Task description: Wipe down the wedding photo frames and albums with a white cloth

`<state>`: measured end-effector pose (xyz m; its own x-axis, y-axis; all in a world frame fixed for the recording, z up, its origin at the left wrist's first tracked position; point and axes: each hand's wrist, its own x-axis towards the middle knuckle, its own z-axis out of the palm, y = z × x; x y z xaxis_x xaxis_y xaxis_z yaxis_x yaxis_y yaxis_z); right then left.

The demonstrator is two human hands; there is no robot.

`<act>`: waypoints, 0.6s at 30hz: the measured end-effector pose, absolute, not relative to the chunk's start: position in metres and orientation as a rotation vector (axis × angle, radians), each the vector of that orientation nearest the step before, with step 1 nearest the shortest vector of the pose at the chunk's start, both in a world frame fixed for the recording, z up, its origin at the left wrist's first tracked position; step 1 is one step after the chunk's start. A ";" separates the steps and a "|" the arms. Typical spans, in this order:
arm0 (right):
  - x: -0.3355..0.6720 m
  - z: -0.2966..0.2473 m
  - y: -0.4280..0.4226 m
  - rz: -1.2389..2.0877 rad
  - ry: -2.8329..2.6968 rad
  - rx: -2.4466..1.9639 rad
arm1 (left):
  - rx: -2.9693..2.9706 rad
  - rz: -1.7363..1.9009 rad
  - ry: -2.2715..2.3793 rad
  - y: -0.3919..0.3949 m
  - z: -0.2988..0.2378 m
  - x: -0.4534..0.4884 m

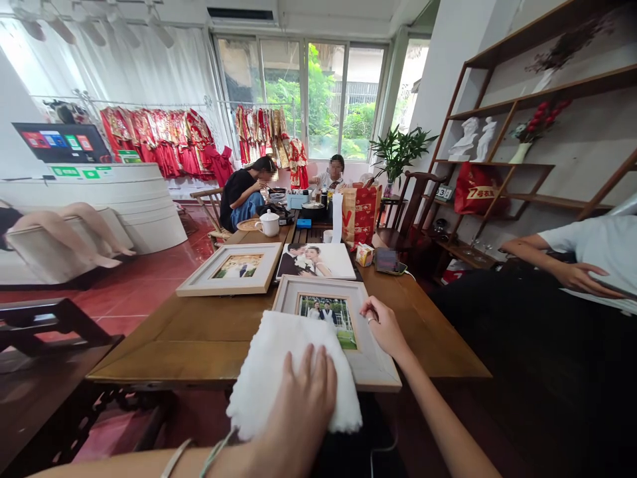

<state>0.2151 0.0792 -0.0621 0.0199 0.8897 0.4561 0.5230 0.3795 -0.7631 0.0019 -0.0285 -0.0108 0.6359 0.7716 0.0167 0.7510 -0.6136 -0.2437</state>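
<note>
A light wooden picture frame (381, 368) with a photo of a couple outdoors (343, 330) lies at the near edge of the brown table (199, 338). My left hand (311, 385) holds a fluffy white cloth (269, 358) against the frame, its fingers laid over the cloth. The cloth covers the frame's near left part and hangs past its front. Bent fingers of my right hand (382, 325), one wearing a ring, grip the frame's right edge. Just behind are a second framed photo (239, 267) and an unframed wedding picture (318, 260).
Farther back stand a white teapot (269, 224), a red paper bag (359, 216) and a phone (391, 261). Two people (246, 192) sit at the far end. Another person's hand (582, 279) is at the right, near a wooden shelf (527, 196).
</note>
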 end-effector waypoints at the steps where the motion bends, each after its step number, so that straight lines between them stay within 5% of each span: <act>1: 0.215 -0.062 0.079 0.462 -1.635 -1.277 | -2.585 0.150 -1.301 -0.019 -0.010 0.000; 11: 0.216 -0.065 0.080 0.491 -1.607 -1.255 | -2.440 -0.081 -1.375 0.114 0.007 -0.021; 18: 0.217 -0.067 0.082 0.490 -1.604 -1.264 | -2.506 0.102 -1.339 0.115 0.008 -0.015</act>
